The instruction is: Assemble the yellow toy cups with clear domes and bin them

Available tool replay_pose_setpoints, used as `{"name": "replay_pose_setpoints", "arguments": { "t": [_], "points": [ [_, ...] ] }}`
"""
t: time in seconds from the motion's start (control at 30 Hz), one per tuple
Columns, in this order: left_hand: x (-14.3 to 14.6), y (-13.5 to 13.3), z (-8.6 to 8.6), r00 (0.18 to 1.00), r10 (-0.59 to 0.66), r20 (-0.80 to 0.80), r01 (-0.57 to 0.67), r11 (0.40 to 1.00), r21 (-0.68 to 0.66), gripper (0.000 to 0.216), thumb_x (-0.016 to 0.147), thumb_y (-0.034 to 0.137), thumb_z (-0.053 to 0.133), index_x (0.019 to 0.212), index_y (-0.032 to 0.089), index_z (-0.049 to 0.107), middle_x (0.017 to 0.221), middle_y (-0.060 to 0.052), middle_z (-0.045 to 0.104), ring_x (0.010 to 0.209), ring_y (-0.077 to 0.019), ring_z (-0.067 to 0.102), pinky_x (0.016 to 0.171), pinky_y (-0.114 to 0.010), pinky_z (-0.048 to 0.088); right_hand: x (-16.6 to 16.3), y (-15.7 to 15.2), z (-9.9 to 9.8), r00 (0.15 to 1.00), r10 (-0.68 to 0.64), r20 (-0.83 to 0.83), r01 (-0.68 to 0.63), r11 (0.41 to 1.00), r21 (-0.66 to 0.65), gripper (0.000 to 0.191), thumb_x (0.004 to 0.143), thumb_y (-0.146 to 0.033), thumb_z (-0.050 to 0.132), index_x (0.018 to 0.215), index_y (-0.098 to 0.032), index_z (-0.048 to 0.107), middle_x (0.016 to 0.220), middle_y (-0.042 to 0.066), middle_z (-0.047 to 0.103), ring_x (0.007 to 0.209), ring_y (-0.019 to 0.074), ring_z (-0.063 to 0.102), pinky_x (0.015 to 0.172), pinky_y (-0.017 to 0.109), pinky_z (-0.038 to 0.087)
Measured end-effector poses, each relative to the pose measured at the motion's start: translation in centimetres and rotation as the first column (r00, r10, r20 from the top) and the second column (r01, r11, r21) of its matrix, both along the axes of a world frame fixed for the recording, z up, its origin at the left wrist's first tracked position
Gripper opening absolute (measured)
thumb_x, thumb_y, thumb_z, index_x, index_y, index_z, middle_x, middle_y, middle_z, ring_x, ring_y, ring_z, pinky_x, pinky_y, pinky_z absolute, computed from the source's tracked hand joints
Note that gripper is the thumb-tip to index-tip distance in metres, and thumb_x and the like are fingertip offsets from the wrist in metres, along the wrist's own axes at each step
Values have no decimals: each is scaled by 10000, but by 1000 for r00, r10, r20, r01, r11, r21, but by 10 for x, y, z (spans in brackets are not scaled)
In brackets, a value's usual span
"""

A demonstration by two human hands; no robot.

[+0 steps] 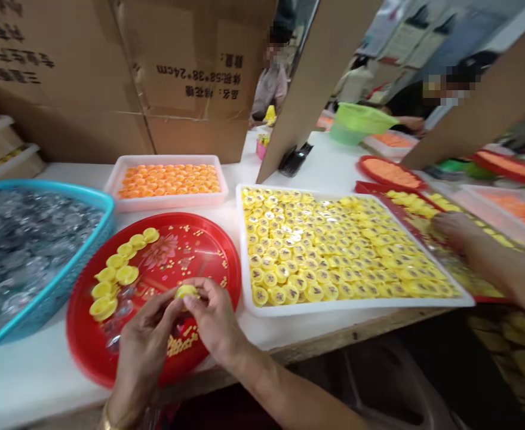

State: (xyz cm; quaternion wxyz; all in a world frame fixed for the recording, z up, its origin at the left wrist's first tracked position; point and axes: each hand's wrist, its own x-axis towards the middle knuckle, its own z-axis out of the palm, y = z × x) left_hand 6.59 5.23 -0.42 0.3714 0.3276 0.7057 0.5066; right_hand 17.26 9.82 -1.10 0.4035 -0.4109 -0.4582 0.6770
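Note:
Over the front of a round red tray (226,239), both my hands meet on one small yellow cup-shaped piece (187,291). My left hand (148,328) pinches it from the left, and my right hand (212,316) grips it from the right with thumb and fingers. A curved line of similar yellow pieces (116,261) lies along the tray's left side. Beside them are a few clear plastic caps (125,307), partly behind my left hand. Tiny pale yellow bits (184,343) are heaped under my hands and scattered further back on the red surface.
A blue basket (110,209) of clear caps stands left. Behind is a white tray (168,206) of orange pieces. On the right, a white tray (356,306) holds rows of yellow pieces. Cardboard (190,60) screens the back; a co-worker's hand (454,233) reaches in from the right.

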Motion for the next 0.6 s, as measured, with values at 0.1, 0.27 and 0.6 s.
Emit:
{"name": "replay_pose_setpoints", "arguments": {
  "t": [0.1,0.27,0.6],
  "points": [
    [2,0,-4,993,-48,106,52,998,-36,526,651,525,740,1047,179,718,778,-52,728,570,-161,615,547,-257,530,16,7,10,997,74,7,-74,997,18,302,736,-387,718,970,-209,645,933,43,683,828,230,658,760,360,548],
    [-9,-1,5,941,-25,337,18,1000,26,730,667,596,695,1299,258,556,1037,-76,713,816,-243,680,560,-278,562,106,89,51,934,-289,213,265,955,132,453,697,-454,752,1062,-209,641,940,29,672,768,205,663,763,360,559],
    [-22,-5,-21,966,-35,257,69,990,-123,611,618,568,756,1090,187,693,946,-72,716,869,-222,662,621,-223,551,174,256,31,586,-541,603,458,835,304,227,951,-322,617,1026,-109,599,882,31,608,711,140,606,668,288,539]
  ]
}}
